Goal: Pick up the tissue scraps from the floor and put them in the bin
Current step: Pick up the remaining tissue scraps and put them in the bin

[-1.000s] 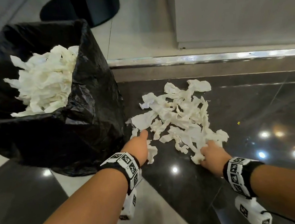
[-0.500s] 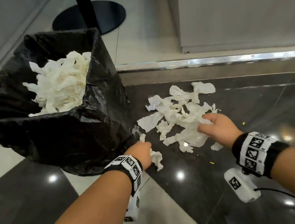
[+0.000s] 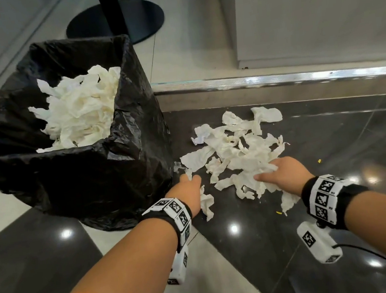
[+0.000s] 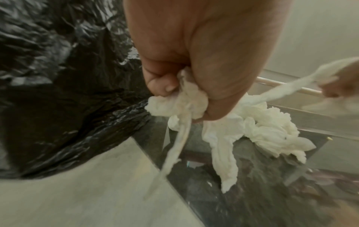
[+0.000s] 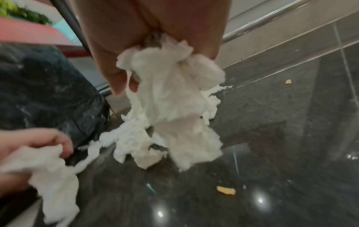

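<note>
White tissue scraps (image 3: 238, 148) lie in a loose pile on the dark floor, right of the bin (image 3: 135, 138), which is lined with a black bag and holds several scraps (image 3: 78, 109). My left hand (image 3: 189, 183) is at the pile's near left edge, beside the bag, and grips a bunch of tissue scraps (image 4: 186, 104) with strips hanging down. My right hand (image 3: 280, 174) is at the pile's near right edge and grips a bigger bunch of scraps (image 5: 170, 98) that hangs below the fingers (image 5: 120, 79).
A metal floor strip (image 3: 300, 79) runs behind the pile. A black round base with a pole (image 3: 123, 21) stands behind the bin. Small yellow crumbs (image 5: 226, 190) lie on the glossy dark tiles (image 3: 332, 143). A pale wall panel (image 3: 316, 9) rises at the back right.
The right hand has moved forward into the pile and gathered scraps under its fingers. The left hand has closed on scraps near the bag. The view has shifted, so the bin sits lower.
</note>
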